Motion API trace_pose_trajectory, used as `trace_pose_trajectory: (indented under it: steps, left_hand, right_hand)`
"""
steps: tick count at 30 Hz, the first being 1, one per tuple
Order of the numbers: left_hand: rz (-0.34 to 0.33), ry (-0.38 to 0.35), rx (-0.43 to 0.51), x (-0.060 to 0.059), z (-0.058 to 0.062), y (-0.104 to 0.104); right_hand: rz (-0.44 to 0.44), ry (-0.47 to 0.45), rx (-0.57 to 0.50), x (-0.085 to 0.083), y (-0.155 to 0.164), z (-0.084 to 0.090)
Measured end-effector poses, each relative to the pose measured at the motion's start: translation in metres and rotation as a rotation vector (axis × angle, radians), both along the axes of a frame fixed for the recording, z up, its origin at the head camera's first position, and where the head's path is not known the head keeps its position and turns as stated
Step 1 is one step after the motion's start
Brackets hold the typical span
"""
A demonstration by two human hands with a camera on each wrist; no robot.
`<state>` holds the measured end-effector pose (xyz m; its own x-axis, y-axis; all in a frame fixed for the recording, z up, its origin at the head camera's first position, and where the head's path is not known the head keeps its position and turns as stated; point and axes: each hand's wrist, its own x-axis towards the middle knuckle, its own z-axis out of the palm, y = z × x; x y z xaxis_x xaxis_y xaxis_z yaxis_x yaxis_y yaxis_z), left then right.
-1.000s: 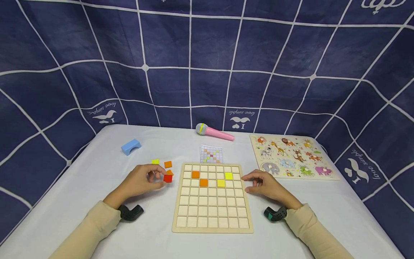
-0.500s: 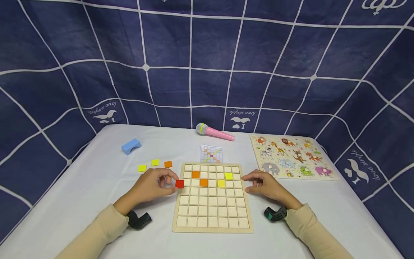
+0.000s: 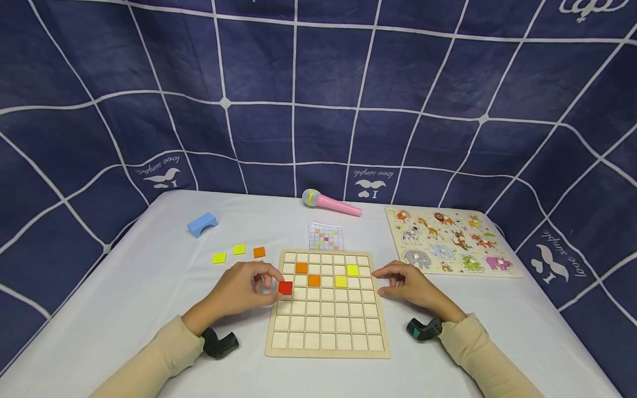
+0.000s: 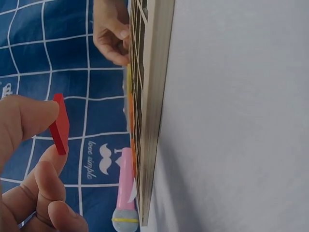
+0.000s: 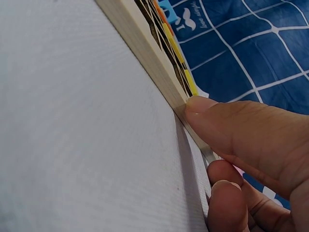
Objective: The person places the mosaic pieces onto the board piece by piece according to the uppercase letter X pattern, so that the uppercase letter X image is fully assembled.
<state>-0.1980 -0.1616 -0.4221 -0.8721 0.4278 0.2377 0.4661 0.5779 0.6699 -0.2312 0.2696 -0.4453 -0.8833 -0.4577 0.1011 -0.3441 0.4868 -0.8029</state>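
My left hand (image 3: 247,286) pinches a red square tile (image 3: 285,288) between thumb and fingertip, over the left edge of the wooden grid board (image 3: 319,354). In the left wrist view the red tile (image 4: 60,124) is held raised, apart from the board's side (image 4: 157,96). Two orange tiles (image 3: 314,281) and two yellow tiles (image 3: 340,282) sit in squares of the board's upper rows. At the board's right edge, my right hand (image 3: 409,283) rests its thumb and fingertip against the rim. The right wrist view shows the thumb (image 5: 241,130) on that rim, other fingers loosely bent.
Two yellow tiles (image 3: 219,258) and an orange tile (image 3: 259,252) lie left of the board. A pattern card (image 3: 325,232) and a pink toy microphone (image 3: 338,206) lie behind it. A blue arch block (image 3: 202,224) stands back left, an animal puzzle (image 3: 455,265) back right.
My left hand has carried the red tile rightwards, from beside the loose tiles to over the board's left edge, uncovering a yellow tile. The right hand keeps its place.
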Motion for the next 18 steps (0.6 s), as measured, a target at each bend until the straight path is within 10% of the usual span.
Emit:
trace_pose_trajectory:
  steps: [18]
  left_hand:
    - [-0.019, -0.029, 0.023, 0.005, 0.012, 0.017]
  right_hand:
    - [0.009, 0.005, 0.004, 0.000, 0.001, 0.000]
